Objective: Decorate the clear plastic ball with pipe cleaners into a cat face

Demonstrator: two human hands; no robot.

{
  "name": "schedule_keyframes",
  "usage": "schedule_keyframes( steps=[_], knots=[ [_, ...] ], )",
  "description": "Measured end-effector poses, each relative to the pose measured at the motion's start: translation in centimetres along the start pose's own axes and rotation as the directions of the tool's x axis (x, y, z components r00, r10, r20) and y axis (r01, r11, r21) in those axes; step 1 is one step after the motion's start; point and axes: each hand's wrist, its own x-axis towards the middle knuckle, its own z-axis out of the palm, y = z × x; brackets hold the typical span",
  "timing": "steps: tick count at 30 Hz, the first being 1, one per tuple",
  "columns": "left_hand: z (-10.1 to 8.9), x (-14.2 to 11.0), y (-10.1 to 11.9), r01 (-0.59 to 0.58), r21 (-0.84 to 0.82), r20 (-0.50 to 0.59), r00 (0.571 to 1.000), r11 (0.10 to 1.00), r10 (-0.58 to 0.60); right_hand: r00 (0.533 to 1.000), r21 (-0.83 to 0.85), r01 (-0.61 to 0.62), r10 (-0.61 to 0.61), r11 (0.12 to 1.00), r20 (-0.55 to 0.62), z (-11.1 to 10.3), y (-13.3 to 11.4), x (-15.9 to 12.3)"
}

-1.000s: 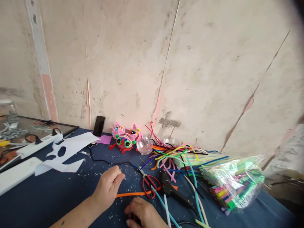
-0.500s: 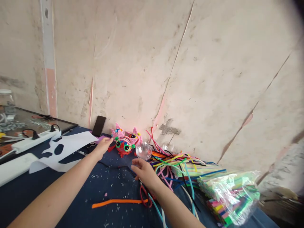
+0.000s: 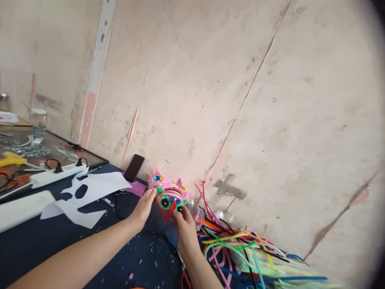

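A colourful toy head (image 3: pixel 168 196) made of red, pink and green pipe cleaners, with big round eyes, sits near the wall on the dark blue table (image 3: pixel 36 241). My left hand (image 3: pixel 144 206) grips its left side with the fingers curled round it. On its right side my right hand (image 3: pixel 185 224) holds it with the fingertips pressed against it. A clear plastic half-sphere (image 3: pixel 197 212) lies just right of the toy, partly behind my right hand.
A heap of coloured pipe cleaners (image 3: pixel 240 249) spreads to the right. A black phone (image 3: pixel 134 167) leans on the wall. White cut paper (image 3: pixel 87 192) and purple paper (image 3: pixel 136 188) lie left. A white power strip (image 3: pixel 54 174) runs along a glass-topped table (image 3: pixel 27 150).
Both hands moved forward from the orange pipe cleaner near the front edge to the toy head and took hold of it. The view swung left and down.
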Motion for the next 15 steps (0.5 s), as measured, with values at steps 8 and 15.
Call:
schedule_keyframes(
  steps=[8,15],
  knots=[
    [-1.6,-10.7,4.0,-0.488,0.352,0.139,0.871,0.799,0.471,0.954,0.154,0.289,-0.297,0.945,0.032,-3.4,-2.3,-9.1],
    [-2.1,-12.6,0.4,-0.623,0.422,0.077,0.748,0.659,0.659,0.886,-0.135,0.462,-0.45,0.876,0.11,-5.6,2.1,-11.0]
  ],
)
